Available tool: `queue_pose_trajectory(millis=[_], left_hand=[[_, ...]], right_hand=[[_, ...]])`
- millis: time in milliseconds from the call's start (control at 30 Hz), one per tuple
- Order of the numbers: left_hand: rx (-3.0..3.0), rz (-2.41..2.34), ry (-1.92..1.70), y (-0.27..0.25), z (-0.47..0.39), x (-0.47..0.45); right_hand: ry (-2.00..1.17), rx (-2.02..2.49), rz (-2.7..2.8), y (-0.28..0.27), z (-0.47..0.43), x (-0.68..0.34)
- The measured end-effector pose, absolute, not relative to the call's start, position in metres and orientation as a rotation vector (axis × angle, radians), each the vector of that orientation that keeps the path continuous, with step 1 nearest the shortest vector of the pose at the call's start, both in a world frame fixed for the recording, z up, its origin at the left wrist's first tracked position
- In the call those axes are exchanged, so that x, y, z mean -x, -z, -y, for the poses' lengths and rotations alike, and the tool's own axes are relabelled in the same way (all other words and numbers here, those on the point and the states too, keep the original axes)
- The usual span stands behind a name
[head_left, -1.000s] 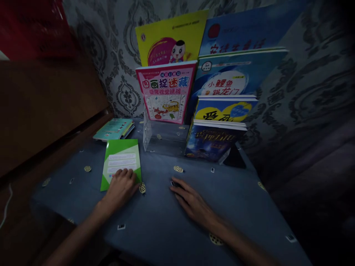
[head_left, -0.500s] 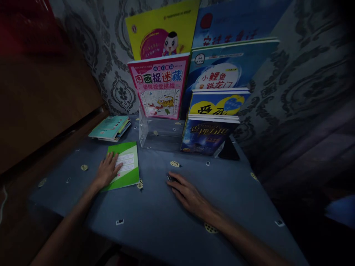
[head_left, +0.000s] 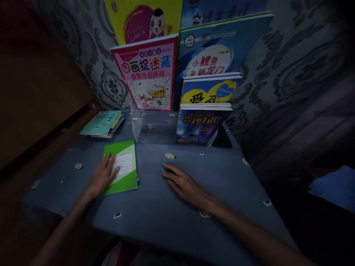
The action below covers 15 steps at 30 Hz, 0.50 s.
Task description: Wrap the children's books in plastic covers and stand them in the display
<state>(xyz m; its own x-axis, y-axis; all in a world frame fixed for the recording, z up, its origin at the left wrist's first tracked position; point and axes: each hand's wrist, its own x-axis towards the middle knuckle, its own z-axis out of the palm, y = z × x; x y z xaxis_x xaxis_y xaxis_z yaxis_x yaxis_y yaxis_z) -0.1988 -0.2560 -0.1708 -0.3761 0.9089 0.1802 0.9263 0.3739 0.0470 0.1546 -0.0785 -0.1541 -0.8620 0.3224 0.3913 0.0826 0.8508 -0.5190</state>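
Observation:
Under my left hand (head_left: 103, 174) lies a thin green and white book (head_left: 126, 181), flat on the table at the left. That hand rests on its left part with the fingers spread and covers some of the cover. My right hand (head_left: 184, 186) lies on the cloth right of the book, fingers stretched out and holding nothing. Ahead of it stands a clear stepped book rack (head_left: 137, 123). A pink picture book (head_left: 151, 79) leans on the rack's left side, and a dark blue book (head_left: 196, 125) stands at its lower right.
A small stack of books (head_left: 101, 123) with a teal cover on top lies at the back left. Behind the front books rise a yellow book (head_left: 135, 22), a teal-blue book (head_left: 210, 55) and others. Patterned wallpaper (head_left: 113, 87) backs the table (head_left: 155, 218).
My view has tilted and shifted, so the rack and its books sit higher and further left in the picture. The green book has turned slightly under my left hand. My right hand stays on the cloth.

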Motion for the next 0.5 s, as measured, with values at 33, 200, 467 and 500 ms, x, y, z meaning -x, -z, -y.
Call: queue_pose_trajectory(millis=[33,200,467,500], left_hand=[[1.706,2.481,0.217,0.171,0.260,0.193],[1.852,2.363,0.244,0.169,0.275,0.165],[2.103,2.160,0.244,0.161,0.270,0.134],[2.145,2.136,0.235,0.159,0.266,0.131]], right_hand=[[-0.674,0.296,2.554,0.154,0.079,-0.154],[-0.646,0.305,2.559,0.155,0.079,-0.153],[-0.598,0.205,2.487,0.142,0.086,-0.157],[-0.581,0.156,2.482,0.140,0.088,-0.157]])
